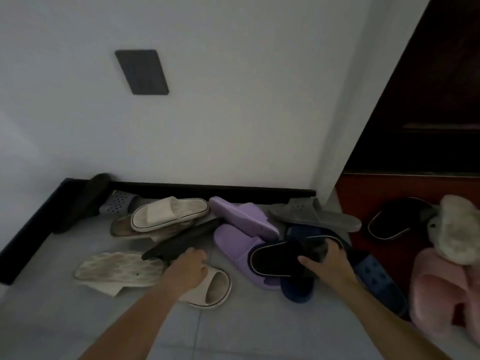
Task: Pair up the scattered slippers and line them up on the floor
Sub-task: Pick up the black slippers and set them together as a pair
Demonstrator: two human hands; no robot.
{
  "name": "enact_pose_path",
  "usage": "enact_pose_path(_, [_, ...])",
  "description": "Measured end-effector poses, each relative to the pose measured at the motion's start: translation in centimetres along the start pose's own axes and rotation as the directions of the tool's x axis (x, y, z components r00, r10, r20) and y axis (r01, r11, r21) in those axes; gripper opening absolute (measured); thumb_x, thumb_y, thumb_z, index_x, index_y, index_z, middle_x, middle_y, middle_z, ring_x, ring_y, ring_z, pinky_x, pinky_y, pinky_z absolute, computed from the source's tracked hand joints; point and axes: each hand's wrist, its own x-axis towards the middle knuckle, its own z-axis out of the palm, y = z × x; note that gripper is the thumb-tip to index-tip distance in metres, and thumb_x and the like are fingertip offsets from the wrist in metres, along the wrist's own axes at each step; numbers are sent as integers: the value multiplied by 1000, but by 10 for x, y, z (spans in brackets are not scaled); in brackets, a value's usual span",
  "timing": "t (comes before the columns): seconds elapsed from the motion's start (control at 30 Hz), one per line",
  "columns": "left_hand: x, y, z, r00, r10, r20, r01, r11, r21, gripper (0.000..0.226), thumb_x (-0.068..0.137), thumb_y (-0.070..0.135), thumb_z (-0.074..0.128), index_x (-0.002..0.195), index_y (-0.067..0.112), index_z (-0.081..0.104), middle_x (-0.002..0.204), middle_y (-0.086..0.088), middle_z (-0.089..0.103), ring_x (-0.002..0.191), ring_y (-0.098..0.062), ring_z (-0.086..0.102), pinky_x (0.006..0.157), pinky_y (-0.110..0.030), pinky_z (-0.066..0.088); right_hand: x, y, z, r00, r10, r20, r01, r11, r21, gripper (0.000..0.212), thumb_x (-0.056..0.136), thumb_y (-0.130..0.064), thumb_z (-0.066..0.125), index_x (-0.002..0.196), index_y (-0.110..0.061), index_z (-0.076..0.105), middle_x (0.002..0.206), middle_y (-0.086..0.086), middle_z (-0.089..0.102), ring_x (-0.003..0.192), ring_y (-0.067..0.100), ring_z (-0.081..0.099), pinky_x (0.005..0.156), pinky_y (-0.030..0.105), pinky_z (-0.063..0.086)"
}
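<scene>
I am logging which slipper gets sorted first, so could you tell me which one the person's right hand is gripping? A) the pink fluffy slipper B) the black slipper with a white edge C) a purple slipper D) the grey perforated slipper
B: the right hand has its fingers curled round the strap of the black slipper with a white edge, which lies over the purple slipper.

A white wall [220, 113] fills most of the upper view, and a dark rectangular plate [141, 71] is fixed flat on it toward the upper left. A black skirting board [207, 188] runs along the foot of the wall and turns forward at the left corner. The floor [52, 320] is pale grey tile. At the right edge stands a dark wooden door [428, 100], with reddish-brown flooring [363, 193] below it.
</scene>
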Motion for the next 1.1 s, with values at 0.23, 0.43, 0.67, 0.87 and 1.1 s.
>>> enact_pose_path(0.23, [5, 28, 14, 993, 91, -71, -96, 993, -73, 33, 89, 28, 50, 120, 19, 48, 120, -6, 45, 112, -26, 50, 96, -40, 43, -6, -9, 17, 992, 127, -5, -127, 990, -53, 97, 75, -34, 74, 144, -5, 13, 139, 25, 35, 119, 42, 47, 91, 46, 47])
enact_pose_path(0.43, [29, -22, 4, 939, -94, -332, 102, 995, 8, 40, 88, 21, 53, 126, 13, 41, 127, -9, 43, 118, -28, 47, 93, -40, 44, -5, -24, 4, 995, -96, -8, 93, 983, -156, 93, 63, -42, 74, 137, -7, 32, 137, 17, 39, 115, 33, 50, 87, 38, 48])
enact_pose_path(0.67, [34, -82, 20, 883, -308, -354, 318, 947, -31, 60, 87, 18, 54, 139, 11, 27, 143, -9, 36, 130, -29, 38, 101, -43, 41, -30, -36, 32, 932, -337, 135, 358, 914, -193, 95, 66, -45, 70, 143, -16, 22, 139, 7, 33, 121, 24, 45, 97, 36, 45])
enact_pose_path(0.87, [39, -101, 10, 817, -357, -453, 327, 934, -145, 21, 90, 20, 51, 109, 12, 55, 110, -13, 61, 104, -34, 57, 86, -43, 48, -41, -28, 31, 875, -426, 232, 468, 865, -179, 95, 63, -51, 69, 142, -20, 26, 130, -3, 36, 113, 12, 45, 96, 26, 44])
enact_pose_path(1.1, [13, -34, -69, 588, -159, -793, -317, 857, -407, 26, 88, 36, 60, 99, 12, 61, 91, 2, 57, 84, -14, 50, 77, -29, 37, -50, -31, 26, 837, -466, 287, 523, 836, -168, 96, 62, -45, 72, 142, -22, 24, 132, -3, 33, 115, 16, 46, 93, 25, 43])
